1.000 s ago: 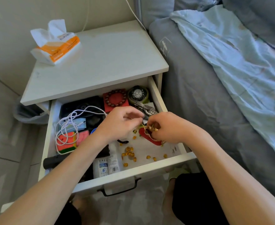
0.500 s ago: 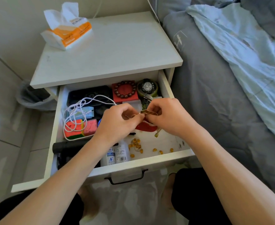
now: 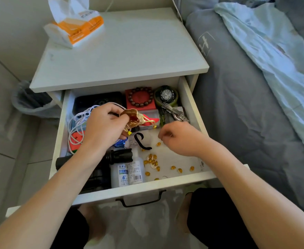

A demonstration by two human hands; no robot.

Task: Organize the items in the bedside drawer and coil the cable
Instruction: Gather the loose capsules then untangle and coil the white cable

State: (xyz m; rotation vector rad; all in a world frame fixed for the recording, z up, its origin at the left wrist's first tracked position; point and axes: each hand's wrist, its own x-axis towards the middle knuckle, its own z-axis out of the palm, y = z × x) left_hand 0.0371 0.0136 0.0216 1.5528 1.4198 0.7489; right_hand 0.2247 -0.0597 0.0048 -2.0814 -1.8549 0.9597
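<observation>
The open white drawer (image 3: 165, 184) holds many small items. My left hand (image 3: 102, 126) grips a small red and gold drawstring pouch (image 3: 135, 117) above the drawer's middle, its mouth held open. My right hand (image 3: 181, 139) hovers to the right with its fingers curled; whether they pinch a bead cannot be made out. Several amber beads (image 3: 152, 161) lie loose on the drawer floor below it. A tangled white cable (image 3: 77, 121) lies at the left over a colourful cube (image 3: 75, 141).
A beaded bracelet on a red box (image 3: 140, 97), a watch (image 3: 167, 95), a metal watch band (image 3: 176, 113), a black torch (image 3: 118, 156), two white bottles (image 3: 127, 172) and a black hair tie (image 3: 140, 141) fill the drawer. A tissue pack (image 3: 75, 24) sits on the nightstand. The bed (image 3: 255, 105) is right.
My right hand has let go of the pouch and dropped down to the right toward the loose beads. My left hand now holds the pouch alone, lifted and shifted left.
</observation>
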